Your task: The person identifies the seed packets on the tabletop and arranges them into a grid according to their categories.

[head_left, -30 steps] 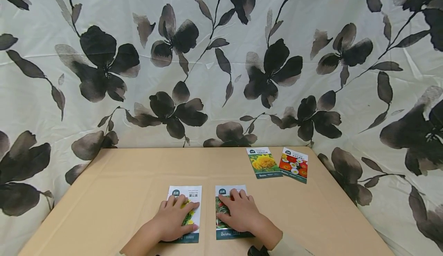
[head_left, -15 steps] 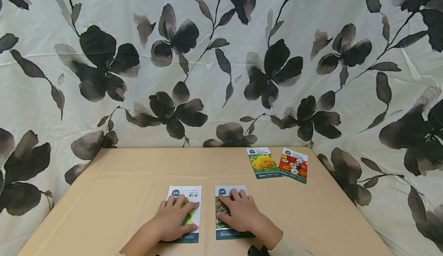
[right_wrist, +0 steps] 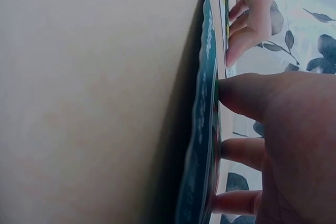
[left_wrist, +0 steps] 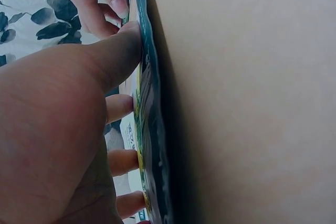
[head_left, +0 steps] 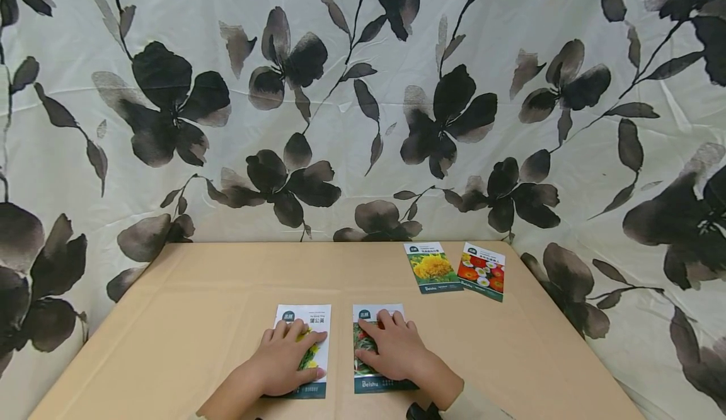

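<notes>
Two seed packets lie side by side on a tan tabletop. My left hand [head_left: 286,360] rests on the left packet [head_left: 313,390], which has yellow flowers on it, with fingers spread. On the right packet [head_left: 367,338], with a dark green and red picture, rests my right hand [head_left: 397,354]. In the left wrist view, the left hand [left_wrist: 58,124] touches its packet [left_wrist: 152,103] with thumb and fingertips; the packet's edge is slightly raised. The right wrist view shows the right hand's [right_wrist: 299,140] fingertips on the other packet [right_wrist: 199,119]. Both hands partly cover the pictures.
A yellow-flower packet [head_left: 433,267] and a red-and-white-flower packet [head_left: 482,271] lie near the table's back right corner, their edges meeting. Behind the tan table [head_left: 238,275] hangs a white cloth [head_left: 363,117] with dark flowers.
</notes>
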A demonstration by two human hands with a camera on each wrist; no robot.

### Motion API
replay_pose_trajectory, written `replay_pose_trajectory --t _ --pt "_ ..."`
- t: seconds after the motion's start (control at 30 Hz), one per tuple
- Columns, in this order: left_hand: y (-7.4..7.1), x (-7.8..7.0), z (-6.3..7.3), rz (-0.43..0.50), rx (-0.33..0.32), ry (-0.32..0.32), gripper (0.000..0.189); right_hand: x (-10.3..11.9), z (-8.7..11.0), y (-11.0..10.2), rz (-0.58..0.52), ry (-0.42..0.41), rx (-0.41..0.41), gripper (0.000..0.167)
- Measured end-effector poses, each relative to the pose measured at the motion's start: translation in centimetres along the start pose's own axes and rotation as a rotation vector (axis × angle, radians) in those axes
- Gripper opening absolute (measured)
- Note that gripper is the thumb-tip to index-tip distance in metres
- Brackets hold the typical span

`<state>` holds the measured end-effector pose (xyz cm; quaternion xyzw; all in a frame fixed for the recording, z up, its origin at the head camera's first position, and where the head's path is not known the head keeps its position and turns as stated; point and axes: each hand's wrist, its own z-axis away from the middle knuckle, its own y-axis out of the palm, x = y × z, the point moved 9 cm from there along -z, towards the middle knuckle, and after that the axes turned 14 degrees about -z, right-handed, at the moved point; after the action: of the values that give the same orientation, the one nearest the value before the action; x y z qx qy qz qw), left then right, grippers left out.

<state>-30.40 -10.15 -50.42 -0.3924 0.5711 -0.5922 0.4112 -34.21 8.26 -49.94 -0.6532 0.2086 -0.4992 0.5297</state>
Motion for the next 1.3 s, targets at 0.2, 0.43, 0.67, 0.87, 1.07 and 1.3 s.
replay_pose_trajectory --t 0.2,0.43,0.67,0.87,1.07,1.3 --pt "-0.2 0.0 0.0 0.002 -0.001 0.003 0.068 0.0 0.0 -0.1 -0.005 0.007 0.003 0.063" --pt "0.0 0.0 -0.1 0.006 0.018 0.000 0.069 -0.2 -0.2 0.2 0.000 0.022 0.012 0.063" --pt "-0.1 0.1 0.0 0.017 0.028 -0.009 0.070 0.3 -0.1 -0.2 -0.005 0.015 0.012 0.065" --pt "0.1 0.1 0.1 0.015 0.023 -0.007 0.070 0.5 -0.3 -0.4 0.016 0.016 -0.003 0.065" --pt "0.1 0.2 0.0 0.007 0.019 -0.010 0.070 0.3 -0.5 -0.9 0.011 0.011 -0.024 0.062" --pt "-0.1 0.1 -0.1 0.004 0.016 -0.010 0.070 -0.1 -0.7 -1.4 -0.011 0.010 -0.050 0.062"
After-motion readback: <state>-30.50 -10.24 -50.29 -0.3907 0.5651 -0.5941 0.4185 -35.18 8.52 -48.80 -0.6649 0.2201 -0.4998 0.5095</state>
